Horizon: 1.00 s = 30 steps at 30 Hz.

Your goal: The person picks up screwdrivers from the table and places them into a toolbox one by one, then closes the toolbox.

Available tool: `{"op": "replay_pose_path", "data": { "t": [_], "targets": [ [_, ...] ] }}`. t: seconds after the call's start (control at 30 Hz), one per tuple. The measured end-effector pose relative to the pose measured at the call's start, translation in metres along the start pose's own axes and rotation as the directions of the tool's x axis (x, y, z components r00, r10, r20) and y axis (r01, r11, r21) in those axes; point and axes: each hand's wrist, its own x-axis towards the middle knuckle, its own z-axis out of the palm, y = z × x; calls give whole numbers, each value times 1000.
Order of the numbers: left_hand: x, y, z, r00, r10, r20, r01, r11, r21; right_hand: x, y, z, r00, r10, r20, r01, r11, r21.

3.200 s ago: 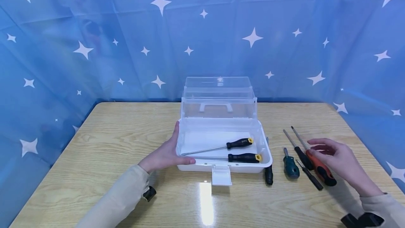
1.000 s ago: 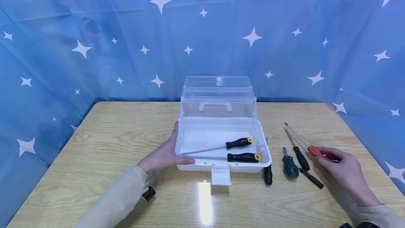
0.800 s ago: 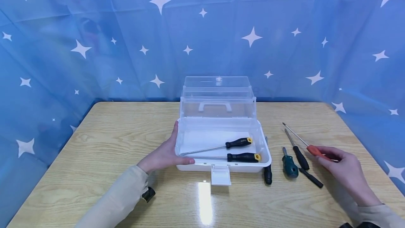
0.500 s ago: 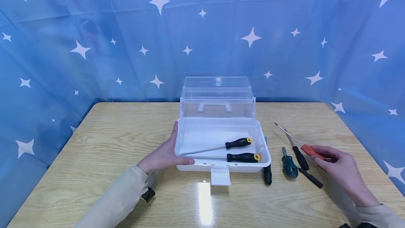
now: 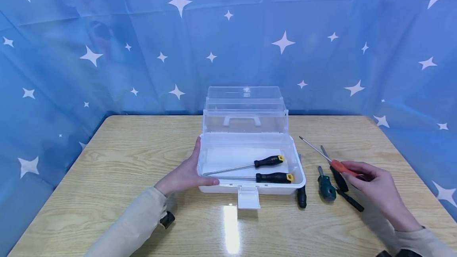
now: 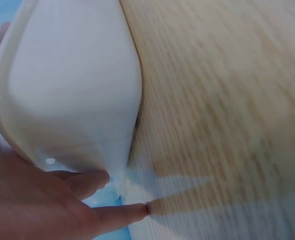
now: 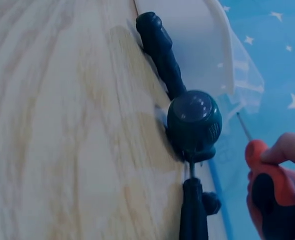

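Note:
A white box with its clear lid raised stands mid-table, two black-and-yellow screwdrivers lying inside. My left hand grips the box's left end, thumb over the front rim; in the left wrist view the fingers of this hand lie along the white wall. My right hand pinches the orange handle of a screwdriver, its shaft pointing up-left toward the box. The right wrist view has this orange-and-black handle between thumb and fingers of the hand.
Right of the box lie a stubby green screwdriver, a black screwdriver partly behind the orange one, and a small dark-handled tool. Another black handle lies against the box's right side. A blue star-patterned cloth hangs behind the table.
The right hand took hold of the orange screwdriver, lifted it from beside the other tools and has carried it left, toward the box. The left hand stays at the box.

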Motion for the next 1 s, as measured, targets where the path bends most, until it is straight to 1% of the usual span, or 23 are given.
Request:
{"op": "replay_pose_path", "data": {
  "t": [0.17,0.33,0.5,0.67,0.9,1.0],
  "targets": [
    [0,-1,0,1000,-3,-3,3,1000,-6,0,-8,1,1000,-24,14,24,1000,-6],
    [0,-1,0,1000,13,-4,-13,1000,-8,1,-14,1,998,-51,22,51,999,-4],
    [0,0,0,1000,5,-2,-5,1000,-2,1,-18,0,997,-72,23,72,997,5],
    [-1,1,0,1000,23,-1,-23,999,-22,1,-21,-1,995,-97,25,96,995,14],
    [-1,2,0,1000,2,-6,-2,1000,-4,-1,-29,1,991,-132,29,131,991,25],
    [0,1,0,1000,11,-4,-11,1000,-16,-1,-33,3,989,-146,36,145,989,24]
  ]
}}
